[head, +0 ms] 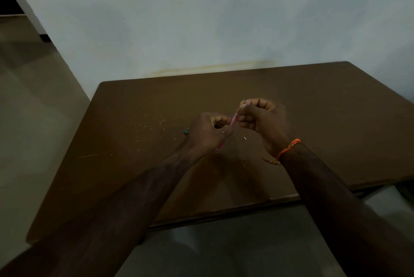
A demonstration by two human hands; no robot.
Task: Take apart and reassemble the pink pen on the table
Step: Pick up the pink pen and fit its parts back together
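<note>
Two bare forearms rise from the bottom edge, their elbows cut off by the frame, and meet over the middle of the brown table [139, 164]. The left hand [207, 134] is curled around the lower part of the pink pen [233, 119], whose bottom end pokes out below the fist at the table's centre. The right hand [263, 119], with an orange wrist thread [287, 149], pinches the pen's upper end, where a thin dark tip shows above the fingers. The pen slants up to the right, held above the table, most of its length hidden inside the two grips. On the table just left of the left hand lies a small teal piece [186, 131]; between the wrists lies a tiny white piece [244, 139]. Dim light leaves both hard to identify. Pale specks [154, 124] scatter left of the hands.
</note>
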